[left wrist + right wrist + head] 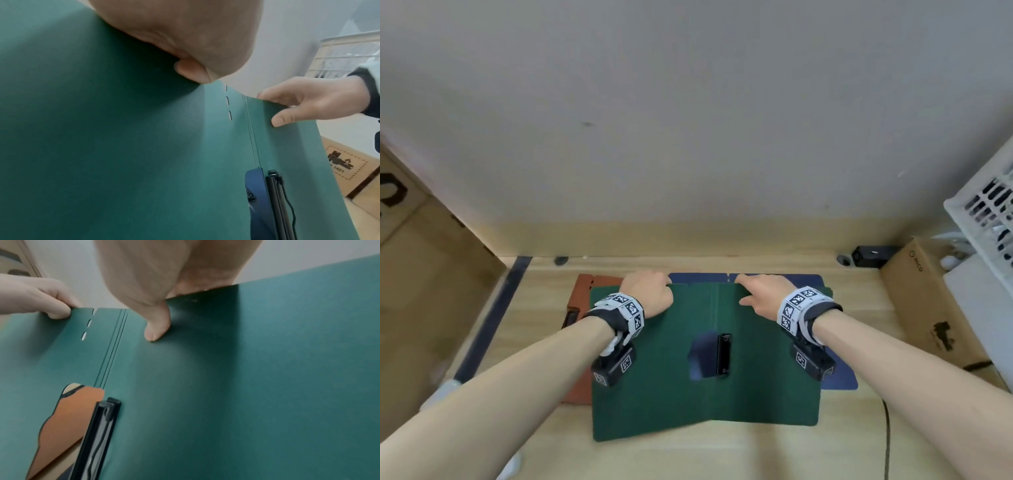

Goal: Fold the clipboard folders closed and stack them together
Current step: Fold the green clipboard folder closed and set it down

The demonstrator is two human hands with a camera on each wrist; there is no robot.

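A green clipboard folder lies open across the wooden desk, with a black clip beside its spine. My left hand pinches the far edge of its left flap; the thumb presses on top. My right hand pinches the far edge of the right flap, thumb on the green surface and fingers behind the edge. Under the green folder an open blue folder shows at the right and back. A brown folder sticks out at the left.
Cardboard boxes stand at the left and right of the desk. A white slatted basket sits at the far right. A black cable runs down the right front. The wall is close behind the folders.
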